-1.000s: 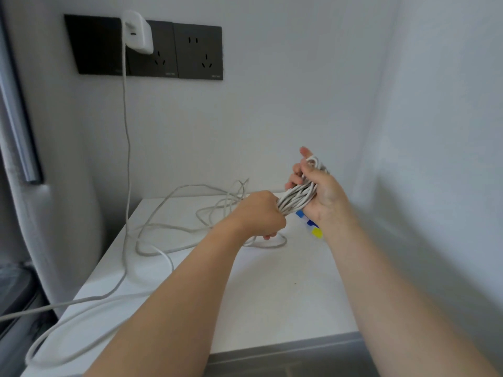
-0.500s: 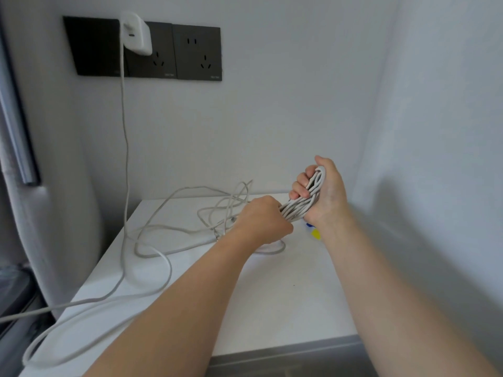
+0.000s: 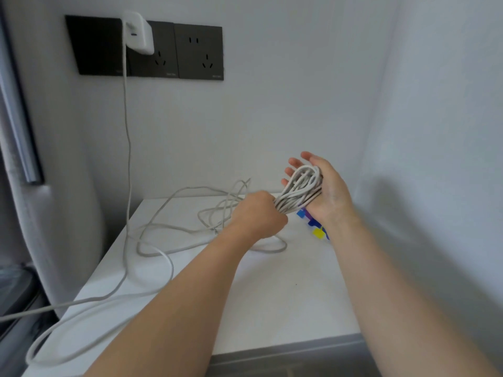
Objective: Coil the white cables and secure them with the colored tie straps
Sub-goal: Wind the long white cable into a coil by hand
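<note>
A bundle of white cable loops (image 3: 302,186) hangs above the white table (image 3: 272,295). My left hand (image 3: 258,216) grips the lower end of the bundle. My right hand (image 3: 324,191) has its fingers spread, and the upper loops lie across its palm. More loose white cable (image 3: 168,235) trails over the table's left side and off its edge. Blue and yellow tie straps (image 3: 317,227) lie on the table just below my right wrist, partly hidden by it.
A white charger (image 3: 137,32) sits in a black wall socket panel (image 3: 174,50), and its cord (image 3: 126,131) drops to the table. Walls close in at the back and right. A grey padded edge (image 3: 32,186) stands at the left.
My right hand opened its fingers from a closed grip on the loops and turned palm toward me. The left hand stayed on the bundle's lower end.
</note>
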